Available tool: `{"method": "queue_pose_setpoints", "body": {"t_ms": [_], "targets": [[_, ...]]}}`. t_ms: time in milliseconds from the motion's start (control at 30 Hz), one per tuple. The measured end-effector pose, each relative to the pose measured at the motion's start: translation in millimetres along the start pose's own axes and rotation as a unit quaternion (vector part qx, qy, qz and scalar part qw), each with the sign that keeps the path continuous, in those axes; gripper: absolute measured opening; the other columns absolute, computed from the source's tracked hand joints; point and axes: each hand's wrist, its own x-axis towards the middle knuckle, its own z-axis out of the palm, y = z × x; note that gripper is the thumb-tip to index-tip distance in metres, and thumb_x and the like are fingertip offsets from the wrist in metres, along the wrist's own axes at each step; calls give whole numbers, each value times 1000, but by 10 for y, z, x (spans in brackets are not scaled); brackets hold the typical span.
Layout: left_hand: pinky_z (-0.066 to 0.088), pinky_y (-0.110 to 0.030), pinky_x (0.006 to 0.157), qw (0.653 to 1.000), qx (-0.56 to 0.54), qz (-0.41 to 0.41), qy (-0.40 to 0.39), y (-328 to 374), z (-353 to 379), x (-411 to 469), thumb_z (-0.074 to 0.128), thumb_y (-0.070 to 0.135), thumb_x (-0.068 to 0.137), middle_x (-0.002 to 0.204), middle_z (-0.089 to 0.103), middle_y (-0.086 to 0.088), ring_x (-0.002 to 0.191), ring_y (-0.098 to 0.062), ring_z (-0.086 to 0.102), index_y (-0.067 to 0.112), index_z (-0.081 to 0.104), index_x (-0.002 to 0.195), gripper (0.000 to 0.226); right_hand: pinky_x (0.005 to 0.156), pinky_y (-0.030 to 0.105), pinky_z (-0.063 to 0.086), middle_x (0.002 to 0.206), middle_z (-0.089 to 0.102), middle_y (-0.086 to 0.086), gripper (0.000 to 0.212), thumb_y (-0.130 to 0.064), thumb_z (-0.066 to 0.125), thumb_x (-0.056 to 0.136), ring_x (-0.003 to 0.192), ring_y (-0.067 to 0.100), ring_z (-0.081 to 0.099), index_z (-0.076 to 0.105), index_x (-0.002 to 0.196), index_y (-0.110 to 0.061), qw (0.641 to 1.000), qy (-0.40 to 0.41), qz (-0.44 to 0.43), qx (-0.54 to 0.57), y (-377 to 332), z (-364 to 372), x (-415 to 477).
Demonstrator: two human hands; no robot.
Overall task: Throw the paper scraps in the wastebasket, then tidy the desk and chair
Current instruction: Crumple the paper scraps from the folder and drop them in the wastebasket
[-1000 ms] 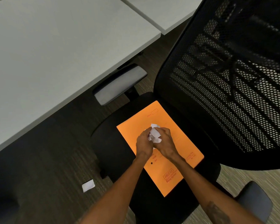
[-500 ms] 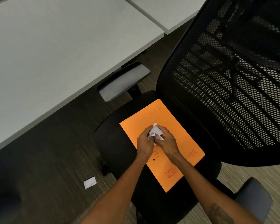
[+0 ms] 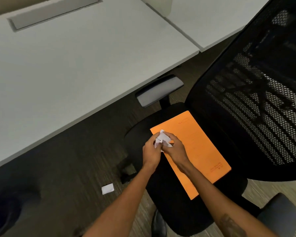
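Crumpled white paper scraps (image 3: 161,139) are pinched between both of my hands just above the chair seat. My left hand (image 3: 151,152) grips them from the left and my right hand (image 3: 175,150) from the right. Under my hands an orange envelope (image 3: 200,151) lies flat on the black office chair's seat (image 3: 138,139). One more white paper scrap (image 3: 107,188) lies on the dark carpet to the left of the chair. No wastebasket is in view.
The light grey desk (image 3: 67,69) fills the upper left, with a cable slot (image 3: 53,13) near its back. The chair's mesh back (image 3: 256,100) rises at right; its grey armrests (image 3: 158,92) stand by the desk edge and at bottom right.
The view has shifted, so the chair and my hands sit further right and lower. My hands still clasp the scraps over the envelope, now nearer its left edge.
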Motion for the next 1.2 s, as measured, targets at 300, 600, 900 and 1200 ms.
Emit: {"method": "queue_pose_setpoints", "body": {"t_ms": [300, 600, 900, 1200], "targets": [[52, -12, 87, 997, -30, 5, 76, -53, -1067, -415, 55, 6, 96, 116, 67, 13, 106, -2, 63, 26, 63, 131, 41, 92, 29, 54, 125, 62, -2, 51, -10, 68, 87, 111, 8, 61, 58, 134, -27, 996, -67, -40, -33, -480, 943, -397], [47, -4, 80, 983, -52, -27, 176, -358, -2335, -845, 57, 11, 99, 114, 60, 19, 95, 5, 57, 30, 60, 133, 39, 82, 18, 56, 126, 60, -3, 48, -11, 66, 90, 110, 9, 61, 58, 133, -31, 982, -166, -58, -70, -822, 2204, -810], [51, -38, 101, 950, -93, -96, 281, -908, -3691, -1316, 61, 18, 98, 134, 63, 1, 122, -20, 61, 27, 58, 136, 39, 93, 25, 53, 135, 56, -4, 48, -18, 67, 92, 118, 12, 57, 54, 137, -31, 955, -253, -78, -134, -946, 3748, -1338], [52, -34, 99, 914, -142, -129, 357, -1570, -4918, -1908, 59, 13, 98, 134, 63, -2, 121, -19, 60, 23, 58, 136, 39, 71, 7, 50, 135, 56, -4, 47, -18, 66, 93, 115, 11, 57, 53, 136, -32, 918, -344, -93, -173, -858, 5190, -1947]]}}
